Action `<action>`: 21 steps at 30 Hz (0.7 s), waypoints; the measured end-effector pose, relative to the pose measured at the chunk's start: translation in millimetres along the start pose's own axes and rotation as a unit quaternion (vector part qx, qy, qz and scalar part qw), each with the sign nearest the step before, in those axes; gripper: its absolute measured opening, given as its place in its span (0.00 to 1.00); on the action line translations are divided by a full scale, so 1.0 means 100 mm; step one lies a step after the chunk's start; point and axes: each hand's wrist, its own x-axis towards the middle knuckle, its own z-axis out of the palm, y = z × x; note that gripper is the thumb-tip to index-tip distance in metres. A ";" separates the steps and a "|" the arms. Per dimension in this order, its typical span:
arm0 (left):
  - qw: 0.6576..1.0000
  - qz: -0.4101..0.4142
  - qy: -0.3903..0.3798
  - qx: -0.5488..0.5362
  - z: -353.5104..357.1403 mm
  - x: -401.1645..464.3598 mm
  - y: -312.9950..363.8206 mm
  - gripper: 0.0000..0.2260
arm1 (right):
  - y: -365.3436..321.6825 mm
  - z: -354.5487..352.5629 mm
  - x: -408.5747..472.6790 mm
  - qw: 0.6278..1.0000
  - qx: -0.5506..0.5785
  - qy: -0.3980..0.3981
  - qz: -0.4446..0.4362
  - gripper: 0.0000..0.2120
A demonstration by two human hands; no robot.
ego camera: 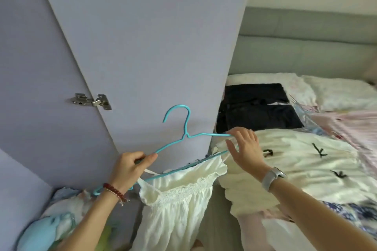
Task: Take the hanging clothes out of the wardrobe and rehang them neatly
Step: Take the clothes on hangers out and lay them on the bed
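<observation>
My left hand (130, 166) pinches the turquoise wire hanger (184, 135); my right hand (245, 150) grips its opposite arm. The white strappy dress (177, 199) below looks light and slippery; hold its straps.

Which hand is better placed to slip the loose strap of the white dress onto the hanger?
Probably the right hand: it already pinches the thin white strap at the turquoise wire hanger's free end, while the left hand grips the other end.

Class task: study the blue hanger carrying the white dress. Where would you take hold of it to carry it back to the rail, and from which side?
Probably grip the blue hanger at the twisted neck just under its hook, coming from above. The hook points up and is bare, while the white dress hangs below, so it would hang balanced.
</observation>
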 end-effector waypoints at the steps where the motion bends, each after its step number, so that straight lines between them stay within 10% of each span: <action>1: 1.000 0.018 -0.011 0.001 0.11 0.04 0.07 0.23 | 0.15 -0.10 -0.06 1.000 -0.009 0.008 0.021 0.10; 10: 0.986 0.151 -0.074 0.009 1.25 0.45 1.12 0.23 | 0.80 -1.04 -0.46 0.973 -0.132 0.106 0.159 0.06; 21: 0.943 0.309 0.061 0.110 2.46 1.50 2.91 0.20 | 1.97 -2.24 -0.03 0.950 -0.105 0.210 0.206 0.10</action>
